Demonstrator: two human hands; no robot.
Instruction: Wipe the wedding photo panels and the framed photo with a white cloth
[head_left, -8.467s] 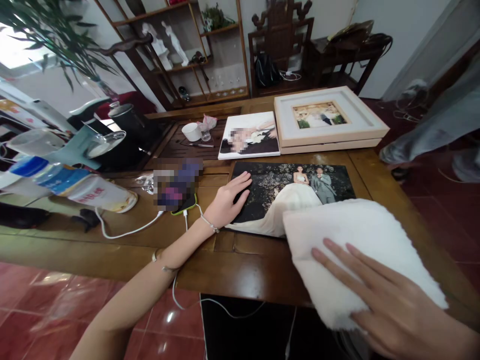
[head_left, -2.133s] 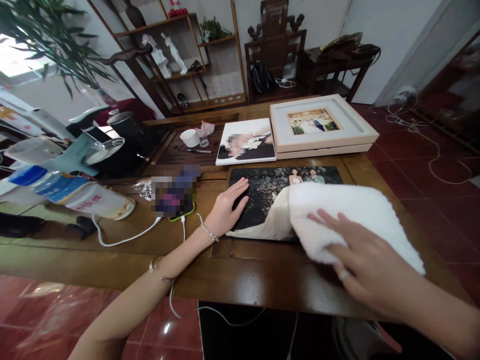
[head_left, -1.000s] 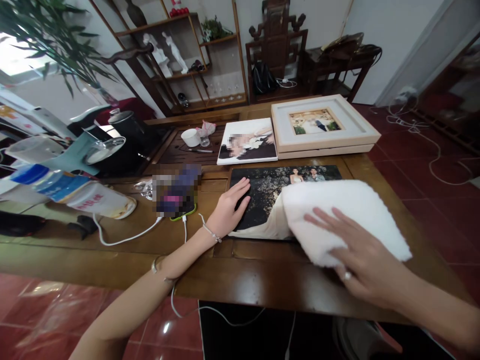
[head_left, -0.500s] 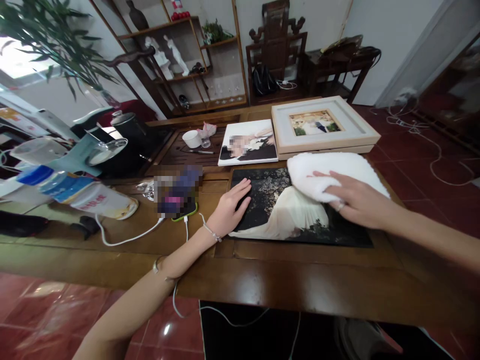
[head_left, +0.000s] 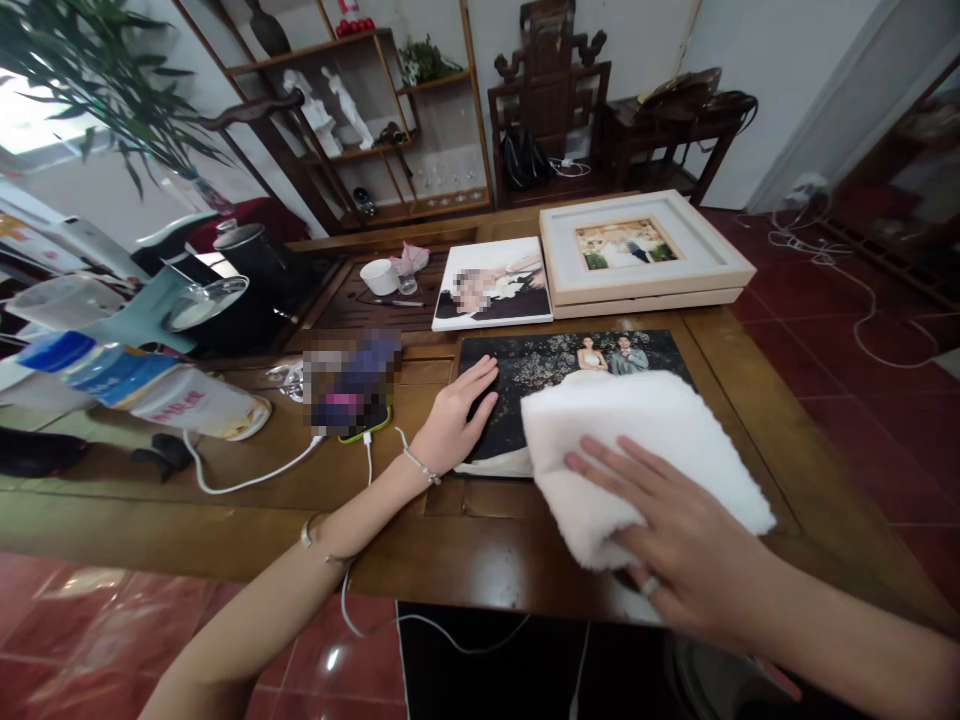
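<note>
Clasping a white cloth [head_left: 630,415], the right hand [head_left: 675,540] overlaps the photo panel [head_left: 517,380] — left hand [head_left: 454,422] outspread, empty, on its edge.

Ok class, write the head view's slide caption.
Left hand on dark photo, right hand on white cloth partly covering it.

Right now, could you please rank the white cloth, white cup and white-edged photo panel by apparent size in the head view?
1. White cloth, partly hidden by the right hand
2. White-edged photo panel
3. White cup, clearly smallest
</note>
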